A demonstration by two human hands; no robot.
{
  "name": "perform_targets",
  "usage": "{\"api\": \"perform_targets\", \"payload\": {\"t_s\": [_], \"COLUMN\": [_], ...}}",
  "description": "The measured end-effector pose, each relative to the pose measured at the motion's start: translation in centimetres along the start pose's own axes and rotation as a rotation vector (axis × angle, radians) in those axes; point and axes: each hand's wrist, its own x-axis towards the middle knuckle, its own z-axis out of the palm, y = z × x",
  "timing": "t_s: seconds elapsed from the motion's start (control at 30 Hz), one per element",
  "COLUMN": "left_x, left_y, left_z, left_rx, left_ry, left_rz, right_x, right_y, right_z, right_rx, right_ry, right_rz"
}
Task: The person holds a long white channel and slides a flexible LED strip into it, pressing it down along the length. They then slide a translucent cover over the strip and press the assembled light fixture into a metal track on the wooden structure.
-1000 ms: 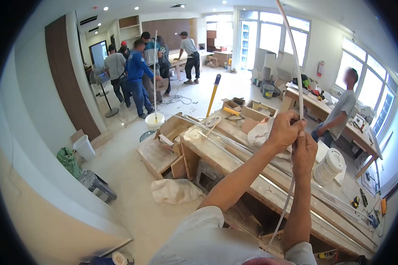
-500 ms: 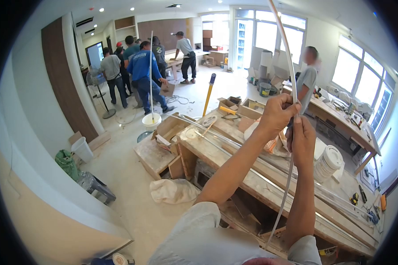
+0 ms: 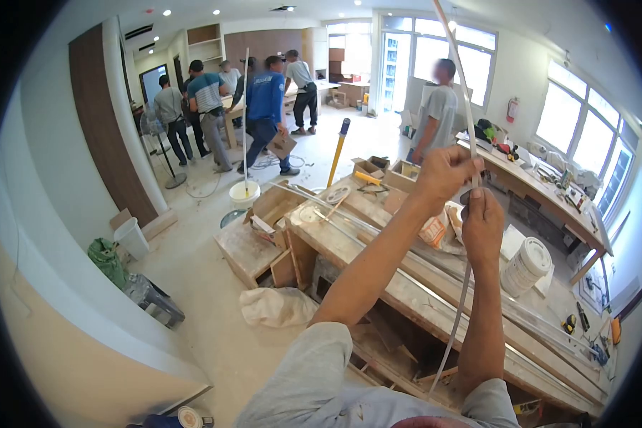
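A long, thin, pale flexible strip [image 3: 466, 85] runs upright and slightly bowed in front of me, its top passing out of view. My left hand [image 3: 446, 180] pinches it between thumb and fingers at about shoulder height. Just below, my right hand [image 3: 482, 222] closes on the same strip with thumb and fingertips. A short gap separates the two grips. The strip's lower length hangs down past my right forearm towards the bench. Beneath my hands stands a wooden workbench [image 3: 335, 239] with long metal and clear strips lying along it.
A white tub [image 3: 526, 265] and an orange-printed sack [image 3: 435, 230] rest on the bench. Beyond are a white bucket [image 3: 245, 192] holding a tall rod and a yellow pole [image 3: 337, 153]. One person [image 3: 435, 114] stands just past the bench; several others gather at a far table. A side table [image 3: 542, 175] carries tools.
Both hands keep hold of the strip, the gap between them slightly wider. The person beyond the bench has moved left. The person in blue has straightened up, carrying a brown board.
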Motion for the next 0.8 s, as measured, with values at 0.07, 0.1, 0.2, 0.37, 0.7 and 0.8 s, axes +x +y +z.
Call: {"api": "perform_targets", "payload": {"t_s": [0.07,0.1,0.2,0.37,0.7,0.8], "left_x": [1.0,1.4,3.1,3.3,4.2,5.4], "left_y": [2.1,3.2,4.1,5.1,4.1,5.2], "left_z": [-0.6,-1.1,-1.8,-1.7,-0.6,-0.6], "left_rx": [-0.002,-0.005,0.087,0.012,0.010,0.002], "left_ry": [0.040,0.079,0.090,-0.005,0.056,0.078], "left_rz": [0.030,0.059,0.047,0.021,0.122,0.169], "right_x": [-0.4,-0.6,-0.2,4.7,5.3,5.1], "right_y": [-0.2,-0.4,-2.0,-3.6,-3.3,-2.8], "right_z": [-0.1,0.0,0.3,0.5,0.8,0.6], "right_rx": [0.003,0.035,0.079,0.153,-0.059,0.051], "right_ry": [-0.034,-0.058,-0.117,-0.086,0.075,0.024], "right_rz": [0.026,0.034,0.090,0.058,-0.170,-0.133]}}
